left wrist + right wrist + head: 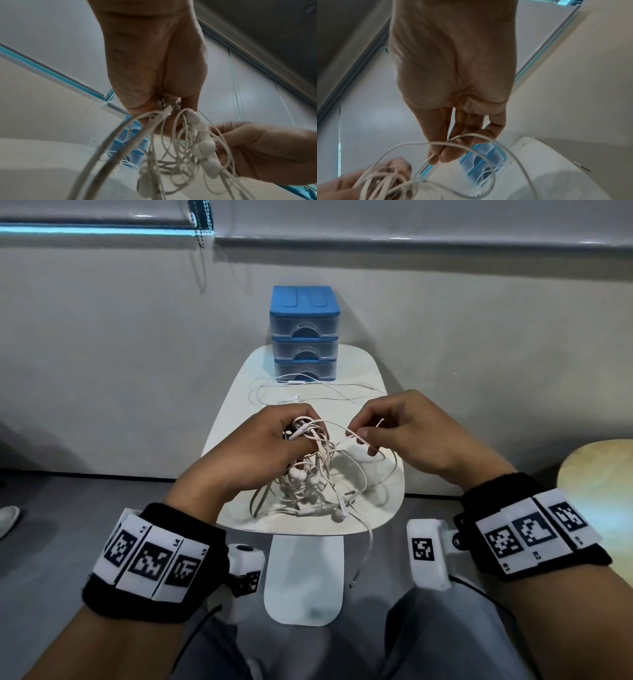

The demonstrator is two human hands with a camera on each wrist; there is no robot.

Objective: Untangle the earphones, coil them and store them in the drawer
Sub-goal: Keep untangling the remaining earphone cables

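still at the untangling, nothing coiled or stored yet.
the tangle (310, 474) is held above the table (376, 378) in the curled left hand (260, 446), one cord (363, 438) pinched by the right hand (407, 429); the drawers (305, 333) are seen closed, a second set (294, 390) left loose in front. the thumb-and-finger pinch is shown plainly only by the right wrist view, the earbuds (204, 147) up close only by the left.

The left hand (255, 448) hides the knot's core (fingers curled over it). How many earphones (308, 474) are tangled cannot be told.
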